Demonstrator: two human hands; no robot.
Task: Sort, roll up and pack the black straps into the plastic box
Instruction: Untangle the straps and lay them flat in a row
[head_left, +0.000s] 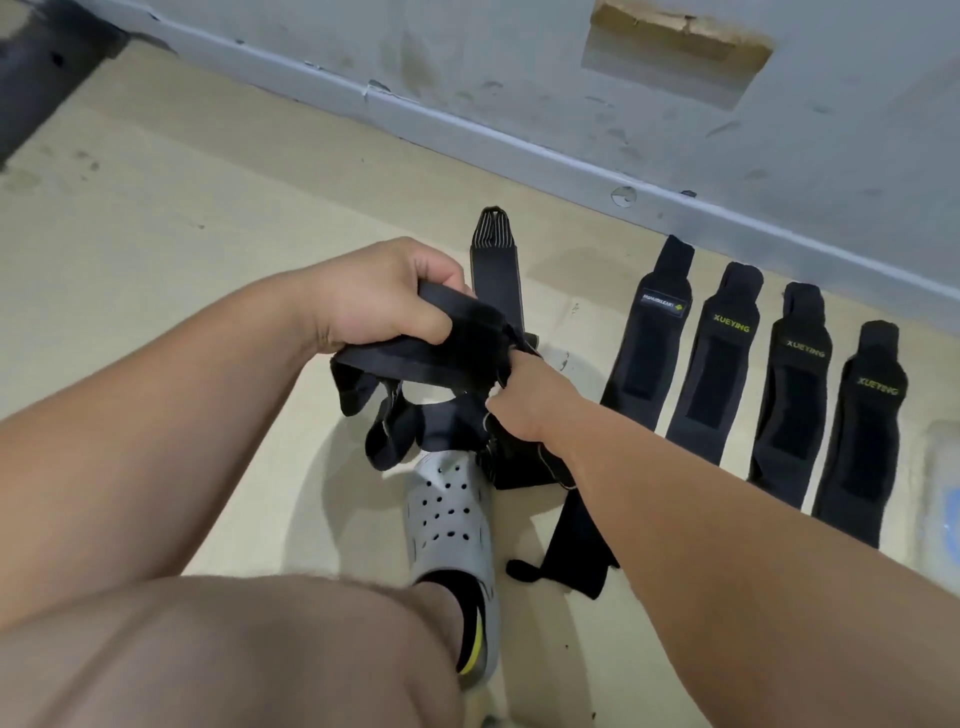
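So I'm looking down at a tan floor (156, 218) that fills most of the frame, with a scuffed grey wall (519, 67) running across the top. My left hand (374, 296), center frame, is curled tight around a bunch of tangled black straps (447, 353), fingers wrapped over the top band. My right hand (530, 400), just right of center, is pinching the same bundle at its right end, fingers pressed together on the fabric. The loose ends hang down onto a grey clog (452, 525) in the lower middle. Over on the right, four flat straps (727, 364) are lined up side by side near the wall, three with yellow lettering. One more flat strap (496, 270) lies behind the bundle. A bit of clear plastic (943, 499) peeks in at the right edge, too blurry to tell.
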